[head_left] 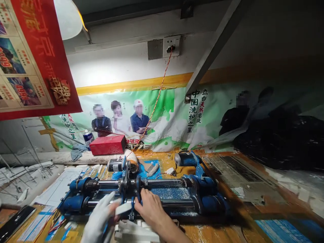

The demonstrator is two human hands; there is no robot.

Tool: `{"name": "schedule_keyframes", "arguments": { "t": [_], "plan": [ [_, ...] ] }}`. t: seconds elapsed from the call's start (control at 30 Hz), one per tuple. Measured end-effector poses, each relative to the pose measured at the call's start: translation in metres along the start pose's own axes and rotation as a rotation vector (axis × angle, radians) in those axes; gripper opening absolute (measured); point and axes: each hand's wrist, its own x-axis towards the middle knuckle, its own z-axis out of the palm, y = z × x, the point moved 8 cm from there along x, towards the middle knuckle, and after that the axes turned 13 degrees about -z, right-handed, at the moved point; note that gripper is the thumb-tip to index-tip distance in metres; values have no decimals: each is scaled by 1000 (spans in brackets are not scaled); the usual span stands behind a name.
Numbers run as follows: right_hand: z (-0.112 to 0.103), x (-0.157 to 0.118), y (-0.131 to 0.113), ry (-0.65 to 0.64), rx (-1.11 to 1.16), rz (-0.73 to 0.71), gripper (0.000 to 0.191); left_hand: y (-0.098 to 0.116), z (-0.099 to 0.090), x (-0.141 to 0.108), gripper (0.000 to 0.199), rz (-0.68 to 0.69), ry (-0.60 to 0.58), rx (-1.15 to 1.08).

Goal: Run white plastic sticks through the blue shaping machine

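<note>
My left hand (101, 216), in a white glove with the fingertips partly bare, pinches a white rectangular block (123, 208). The block points right, toward the middle of a blue bench machine (167, 194) with two steel shafts. At the machine's middle carriage (131, 184), my bare right hand (152, 207) has its fingers curled against the front. What lies between those fingers is hidden. Just below both hands, several white blocks (136, 233) are piled near the front of the machine.
Behind the machine stand two motors (186, 158) (116, 165). A red box (107, 145) and a spray can (88, 137) stand at the back. A twisted cord (159, 91) drops from the wall socket. At left lie a black phone-like slab (19, 221) and loose wires (54, 222).
</note>
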Motion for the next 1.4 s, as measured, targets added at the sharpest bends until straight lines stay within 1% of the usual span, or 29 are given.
{"name": "schedule_keyframes", "arguments": {
  "t": [0.1,0.17,0.2,0.27,0.33,0.4,0.53,0.6,0.73,0.83,0.9,0.97,1.0,1.03,1.13,1.17,1.2,1.23,1.27,1.3,1.33,1.4],
  "plan": [
    [-17,-14,31,-42,29,-1,24,21,43,37,38,135,-43,-45],
    [-32,-27,54,-10,47,13,23,30,68,55,32,198,-42,-15],
    [-38,-33,64,13,58,19,22,32,79,61,28,214,-65,14],
    [-46,-41,77,57,82,14,19,30,98,68,24,220,-154,85],
    [-48,-44,81,77,96,2,18,24,112,68,24,215,-282,174],
    [-46,-42,80,86,93,-8,18,19,118,64,24,235,-364,244],
    [-41,-37,76,79,103,-25,18,12,120,55,29,276,-443,288],
    [-38,-36,75,80,123,-36,19,9,123,52,30,273,-458,296],
    [-33,-31,69,64,101,-28,19,7,127,51,26,261,-448,275],
    [-29,-26,58,40,48,-11,19,8,122,50,28,255,-419,205],
    [-26,-24,52,27,29,-20,19,5,109,47,37,256,-343,160],
    [-25,-23,48,10,21,-44,20,-10,88,39,48,195,-244,141],
    [-24,-23,47,0,17,-59,21,-24,74,34,50,120,-180,140],
    [-24,-23,47,-8,11,-71,22,-44,57,27,50,12,-102,142],
    [-22,-22,48,-33,-12,-99,24,-121,6,-6,48,-402,158,225],
    [-21,-21,48,-43,-15,-110,24,-145,-6,-20,45,-528,200,293],
    [-20,-21,48,-49,-16,-121,25,-165,-11,-31,42,-608,185,365],
    [-18,-20,48,-51,-17,-130,25,-180,-12,-40,39,-636,138,429],
    [-17,-19,48,-50,-19,-137,26,-189,-9,-45,37,-620,86,479],
    [-15,-19,49,-47,-24,-141,26,-193,-4,-48,36,-575,47,509],
    [-14,-18,49,-43,-33,-142,27,-192,1,-48,36,-518,30,525],
    [-11,-17,50,-36,-53,-147,28,-182,7,-45,36,-437,82,549]
  ]
}}
